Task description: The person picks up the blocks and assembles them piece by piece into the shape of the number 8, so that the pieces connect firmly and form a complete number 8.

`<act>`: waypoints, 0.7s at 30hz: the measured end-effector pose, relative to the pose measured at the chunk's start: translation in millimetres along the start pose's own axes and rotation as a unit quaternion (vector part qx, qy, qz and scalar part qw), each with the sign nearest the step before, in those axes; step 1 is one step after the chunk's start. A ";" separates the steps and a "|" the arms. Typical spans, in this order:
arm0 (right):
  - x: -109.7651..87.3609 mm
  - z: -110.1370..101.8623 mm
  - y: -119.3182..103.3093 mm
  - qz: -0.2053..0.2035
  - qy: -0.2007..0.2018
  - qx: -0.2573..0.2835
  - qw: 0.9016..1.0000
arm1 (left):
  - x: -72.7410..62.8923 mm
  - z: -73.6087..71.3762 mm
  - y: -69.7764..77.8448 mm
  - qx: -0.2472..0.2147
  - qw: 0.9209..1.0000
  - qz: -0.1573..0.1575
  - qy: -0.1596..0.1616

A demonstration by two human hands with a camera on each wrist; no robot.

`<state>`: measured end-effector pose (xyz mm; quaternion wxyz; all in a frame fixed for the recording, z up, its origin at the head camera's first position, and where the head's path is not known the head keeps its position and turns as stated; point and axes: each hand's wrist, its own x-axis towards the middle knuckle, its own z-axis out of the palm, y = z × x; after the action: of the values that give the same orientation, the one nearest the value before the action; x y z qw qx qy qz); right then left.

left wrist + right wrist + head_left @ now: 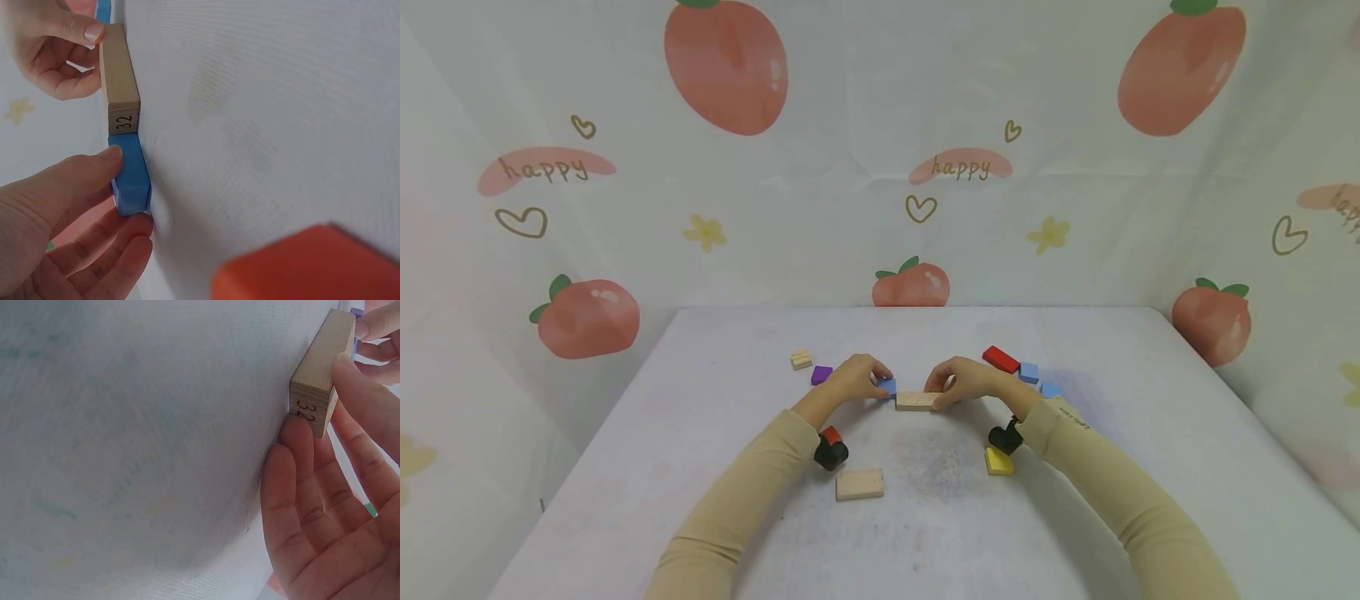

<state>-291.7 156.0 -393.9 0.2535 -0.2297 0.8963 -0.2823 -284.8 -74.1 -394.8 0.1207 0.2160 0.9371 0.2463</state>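
My left hand point(854, 379) holds a small blue block point(131, 172), thumb on one face and fingertips at its end. Against the other end of the blue block sits a plain wooden block point(120, 72) marked 32, the two lined up in a row on the table. The right hand point(964, 382) grips that wooden block, seen as a pale bar point(915, 402) in the head view. In the right wrist view the thumb point(362, 394) lies along its side, and fingertips touch the numbered end.
Near the left arm lie a ridged wooden block point(801, 359), a purple block point(822, 375), a red block point(831, 434) and a wooden block point(860, 484). By the right arm are a red bar point(1001, 359), blue blocks point(1028, 372) and a yellow block point(998, 462).
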 end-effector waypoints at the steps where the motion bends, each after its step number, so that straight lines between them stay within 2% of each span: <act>1: 0.3 0.1 0.5 -0.001 0.000 0.001 1.000 | 0.2 0.2 -0.4 -0.003 1.000 -0.003 -0.001; 9: 0.3 -1.1 3.1 -0.015 -0.014 0.014 1.000 | 1.7 0.2 -3.2 -0.019 1.000 -0.015 -0.009; 13: -1.1 -3.7 4.3 -0.050 -0.022 0.008 0.998 | 3.1 0.5 -4.6 -0.025 0.999 -0.017 -0.011; 16: -1.2 -3.7 3.8 -0.050 -0.018 0.011 0.999 | 4.0 0.8 -5.7 -0.023 1.000 -0.017 -0.010; 21: 0.4 -0.8 1.8 -0.018 -0.004 0.012 1.000 | 4.6 1.3 -6.8 -0.027 0.999 -0.023 -0.013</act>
<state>-293.0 157.4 -394.5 0.2550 -0.2442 0.8872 -0.2970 -290.7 -76.7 -400.0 0.1447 0.1940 0.9332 0.2658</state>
